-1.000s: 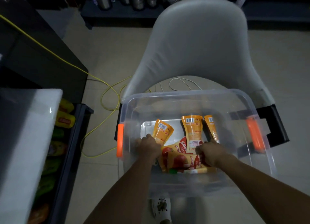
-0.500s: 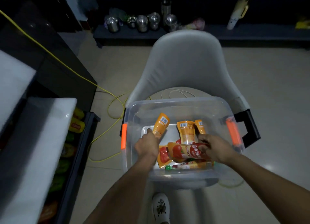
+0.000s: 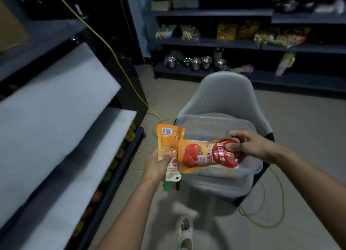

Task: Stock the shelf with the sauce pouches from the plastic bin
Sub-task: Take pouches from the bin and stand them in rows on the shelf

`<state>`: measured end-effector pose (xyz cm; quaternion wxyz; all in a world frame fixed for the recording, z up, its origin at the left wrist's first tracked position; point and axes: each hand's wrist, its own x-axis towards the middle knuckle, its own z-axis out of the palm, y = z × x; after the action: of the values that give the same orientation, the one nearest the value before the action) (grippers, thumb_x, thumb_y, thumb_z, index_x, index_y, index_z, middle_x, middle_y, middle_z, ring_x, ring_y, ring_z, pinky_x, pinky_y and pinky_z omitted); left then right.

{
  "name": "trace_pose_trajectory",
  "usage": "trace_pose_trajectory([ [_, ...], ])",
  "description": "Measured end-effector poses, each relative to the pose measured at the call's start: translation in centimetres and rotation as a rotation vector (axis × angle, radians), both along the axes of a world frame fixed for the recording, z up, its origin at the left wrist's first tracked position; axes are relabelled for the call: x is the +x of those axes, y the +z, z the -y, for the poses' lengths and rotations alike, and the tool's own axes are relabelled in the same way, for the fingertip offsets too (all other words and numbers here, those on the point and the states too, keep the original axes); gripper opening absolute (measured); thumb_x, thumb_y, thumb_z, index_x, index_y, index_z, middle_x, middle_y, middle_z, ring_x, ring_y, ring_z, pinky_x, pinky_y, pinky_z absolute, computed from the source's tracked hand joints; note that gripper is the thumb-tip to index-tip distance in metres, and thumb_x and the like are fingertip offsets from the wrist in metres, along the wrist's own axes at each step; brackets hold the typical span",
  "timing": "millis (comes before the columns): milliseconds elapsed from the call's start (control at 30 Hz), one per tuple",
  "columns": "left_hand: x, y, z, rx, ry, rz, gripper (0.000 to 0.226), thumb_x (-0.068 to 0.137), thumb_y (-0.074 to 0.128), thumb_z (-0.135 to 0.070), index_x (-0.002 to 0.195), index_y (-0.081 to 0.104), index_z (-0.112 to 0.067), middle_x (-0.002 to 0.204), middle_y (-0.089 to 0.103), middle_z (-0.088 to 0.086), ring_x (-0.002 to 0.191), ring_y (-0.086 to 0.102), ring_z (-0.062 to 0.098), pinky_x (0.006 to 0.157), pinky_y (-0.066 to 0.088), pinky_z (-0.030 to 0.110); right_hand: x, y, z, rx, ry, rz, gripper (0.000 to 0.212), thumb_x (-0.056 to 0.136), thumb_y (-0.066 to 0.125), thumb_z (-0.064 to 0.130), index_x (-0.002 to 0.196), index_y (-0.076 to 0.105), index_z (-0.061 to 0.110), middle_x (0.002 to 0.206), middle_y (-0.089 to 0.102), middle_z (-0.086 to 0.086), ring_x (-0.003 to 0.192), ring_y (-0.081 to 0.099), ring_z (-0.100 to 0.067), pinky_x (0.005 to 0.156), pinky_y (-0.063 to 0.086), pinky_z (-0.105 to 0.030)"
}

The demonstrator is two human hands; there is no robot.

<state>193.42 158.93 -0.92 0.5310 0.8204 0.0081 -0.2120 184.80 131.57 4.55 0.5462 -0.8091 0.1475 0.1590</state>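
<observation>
Head view: left hand, fingers pinching upright orange sauce pouch; right hand, fingers wrapped round tomato sauce pouch lying sideways; both pouches above plastic bin on grey chair; shelf at left.

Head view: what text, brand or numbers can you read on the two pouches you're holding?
No text reads clearly.
Tomato sauce pouch, right hand: white Chinese characters on red label, blurred, partly under the thumb.
Orange sauce pouch, left hand: barcode, digits too small; small print blurred.
</observation>
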Motion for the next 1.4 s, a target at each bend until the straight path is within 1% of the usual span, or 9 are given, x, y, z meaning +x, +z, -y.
trace_pose_trajectory([
  [100, -4.1, 3.9, -3.2, -0.226, 0.038, -0.077, 0.017, 0.098, 0.057, -0.02, 0.11, 0.068, -0.02, 0.092, 0.076, 0.0, 0.075, 0.073, 0.009, 0.066, 0.058, 0.025, -0.3, 3.4, -3.8, 0.081, 0.101, -0.008, 0.011, 0.091, 0.059, 0.007, 0.092, 0.053, -0.003, 0.09, 0.067, -0.021, 0.075, 0.068, -0.023, 0.057, 0.054, -0.031],
  [233, -7.7, 7.1, -8.4, -0.446, 0.197, -0.196, 0.045, 0.094, 0.047, -0.053, 0.122, 0.065, -0.021, 0.109, 0.074, 0.01, 0.1, 0.071, 0.03, 0.093, 0.053, 0.051, 0.1, 6.4, -9.0, 0.076, 0.209, -0.025, 0.009, 0.09, 0.061, 0.015, 0.093, 0.058, 0.007, 0.096, 0.07, -0.014, 0.082, 0.069, -0.024, 0.061, 0.056, -0.032],
  [333, -9.6, 8.5, -12.4, -0.535, 0.27, -0.222, 0.075, 0.074, 0.051, -0.074, 0.124, 0.065, -0.019, 0.115, 0.072, 0.013, 0.106, 0.069, 0.034, 0.096, 0.05, 0.054, 0.9, 8.2, -13.5, 0.065, 0.328, -0.011, 0.009, 0.089, 0.063, 0.018, 0.096, 0.063, 0.013, 0.094, 0.072, -0.01, 0.084, 0.071, -0.024, 0.06, 0.055, -0.032],
  [500, -13.1, 9.9, -18.7, -0.548, 0.457, -0.134, 0.057, 0.07, 0.078, -0.039, 0.119, 0.062, -0.016, 0.103, 0.076, 0.01, 0.093, 0.073, 0.03, 0.089, 0.056, 0.051, 1.6, 10.0, -22.3, 0.09, 0.365, 0.04, 0.02, 0.083, 0.07, 0.015, 0.098, 0.065, 0.002, 0.09, 0.074, -0.013, 0.08, 0.072, -0.026, 0.064, 0.058, -0.037],
  [633, -14.8, 10.5, -24.3, -0.647, 0.687, -0.085, 0.056, 0.067, 0.081, -0.037, 0.116, 0.064, -0.017, 0.102, 0.076, 0.011, 0.093, 0.073, 0.031, 0.084, 0.057, 0.051, 1.1, 10.6, -30.1, 0.397, 0.094, 0.16, 0.021, 0.074, 0.075, 0.024, 0.086, 0.064, 0.011, 0.085, 0.07, -0.011, 0.065, 0.067, -0.02, 0.06, 0.055, -0.033],
  [733, -15.3, 11.4, -28.7, -0.704, 0.838, 0.008, 0.043, 0.071, 0.079, -0.033, 0.11, 0.065, -0.019, 0.095, 0.077, 0.007, 0.081, 0.075, 0.022, 0.066, 0.058, 0.035, 0.2, 10.0, -36.7, 0.623, 0.073, 0.09, 0.028, 0.087, 0.062, 0.031, 0.1, 0.063, 0.007, 0.092, 0.072, -0.012, 0.08, 0.069, -0.025, 0.071, 0.055, -0.035],
  [900, -15.9, 13.4, -36.1, -0.686, 0.956, 0.138, 0.039, 0.076, 0.078, -0.029, 0.11, 0.064, -0.02, 0.096, 0.077, 0.006, 0.087, 0.074, 0.026, 0.077, 0.06, 0.042, 0.9, 9.7, -47.6, 0.697, 0.038, 0.094, 0.024, 0.092, 0.06, 0.029, 0.098, 0.064, 0.006, 0.09, 0.069, -0.013, 0.083, 0.067, -0.024, 0.067, 0.055, -0.034],
  [1233, -15.6, 18.9, -53.9, -0.643, 1.14, 0.369, 0.032, 0.08, 0.076, -0.033, 0.107, 0.062, -0.025, 0.099, 0.076, 0.002, 0.086, 0.074, 0.019, 0.07, 0.058, 0.034, 1.6, 13.8, -70.1, 0.92, 0.271, 0.133, 0.032, 0.081, 0.07, 0.02, 0.108, 0.063, 0.004, 0.099, 0.072, -0.016, 0.095, 0.069, -0.03, 0.085, 0.055, -0.043],
  [1400, -17.4, 20.4, -63.1, -0.623, 1.286, 0.402, 0.027, 0.087, 0.066, -0.044, 0.11, 0.062, -0.029, 0.1, 0.075, 0.002, 0.086, 0.073, 0.021, 0.067, 0.059, 0.036, 1.5, 15.9, -79.9, 0.859, 0.432, 0.21, 0.013, 0.087, 0.067, 0.015, 0.097, 0.064, 0.008, 0.087, 0.074, -0.007, 0.081, 0.072, -0.022, 0.069, 0.056, -0.035],
])
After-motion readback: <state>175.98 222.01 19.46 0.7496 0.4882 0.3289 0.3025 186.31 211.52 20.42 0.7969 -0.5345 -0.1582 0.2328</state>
